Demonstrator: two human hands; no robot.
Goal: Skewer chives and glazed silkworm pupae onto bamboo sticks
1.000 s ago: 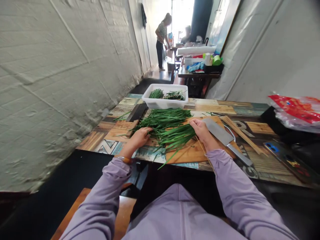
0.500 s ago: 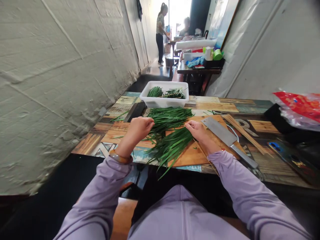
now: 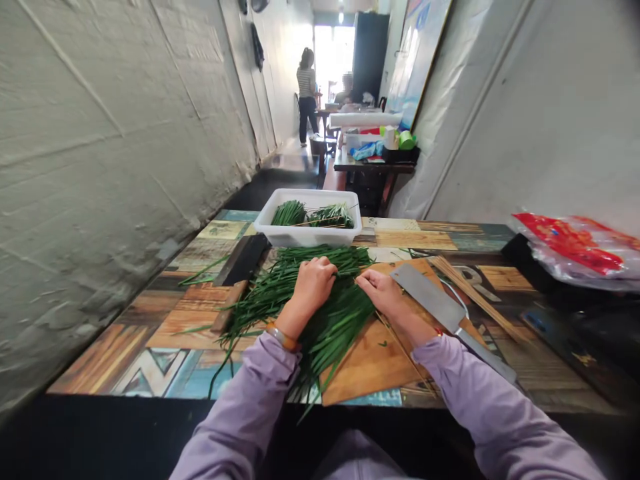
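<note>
My left hand (image 3: 314, 285) is closed above the green chives, its fingertips turned toward my right hand; whatever they pinch is hidden. My right hand (image 3: 379, 292) is closed on the upper end of a bunch of chives (image 3: 337, 327), whose long leaves fan toward me over the table edge. Behind my hands lies a larger heap of chives (image 3: 280, 270). Under my right hand is a wooden cutting board (image 3: 360, 370), with thin bamboo skewers (image 3: 400, 340) beneath the wrist. A cleaver (image 3: 433, 293) rests on the board's right side.
At the back, a white plastic tub (image 3: 307, 235) holds bundled chives. More bamboo skewers (image 3: 475, 297) lie right of the cleaver. Red-and-clear plastic packaging (image 3: 575, 247) sits at the far right. A person (image 3: 307, 93) stands in the distance near another cluttered table (image 3: 375, 167).
My left hand has moved right, from the heap's left side to over the chives near my right hand. My right hand still grips the bunch. The view has tilted up; the distant person has turned.
</note>
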